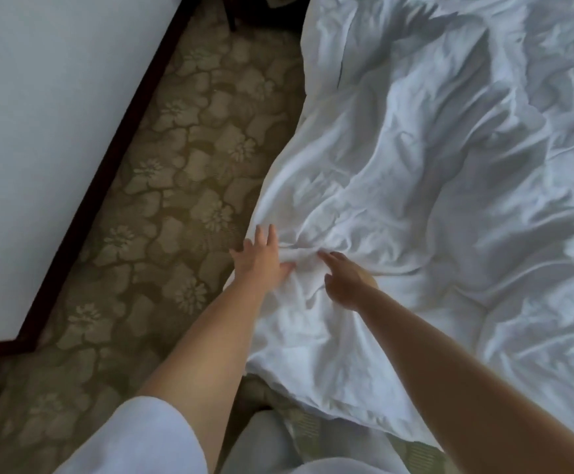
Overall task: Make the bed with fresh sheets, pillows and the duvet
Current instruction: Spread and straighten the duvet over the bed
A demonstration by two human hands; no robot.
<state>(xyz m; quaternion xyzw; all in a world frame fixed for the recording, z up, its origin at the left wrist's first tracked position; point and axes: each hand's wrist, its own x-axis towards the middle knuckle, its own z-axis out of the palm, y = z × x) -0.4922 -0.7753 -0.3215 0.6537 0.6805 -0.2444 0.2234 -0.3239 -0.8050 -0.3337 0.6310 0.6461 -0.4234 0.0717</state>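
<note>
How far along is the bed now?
Done: the white duvet lies on the bed. In hand: the left hand rests spread on its bunched edge, and the right hand pinches a fold there. Left: it is heavily creased; no pillows show.

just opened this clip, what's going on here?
A person is making a bed, working at the edge of a rumpled white duvet that hangs toward the floral carpet. The left hand lies with fingers spread on the duvet's edge, while the right hand presses into a bunched fold beside it. The duvet is heavily wrinkled and not yet spread flat. No pillows are in view.
</note>
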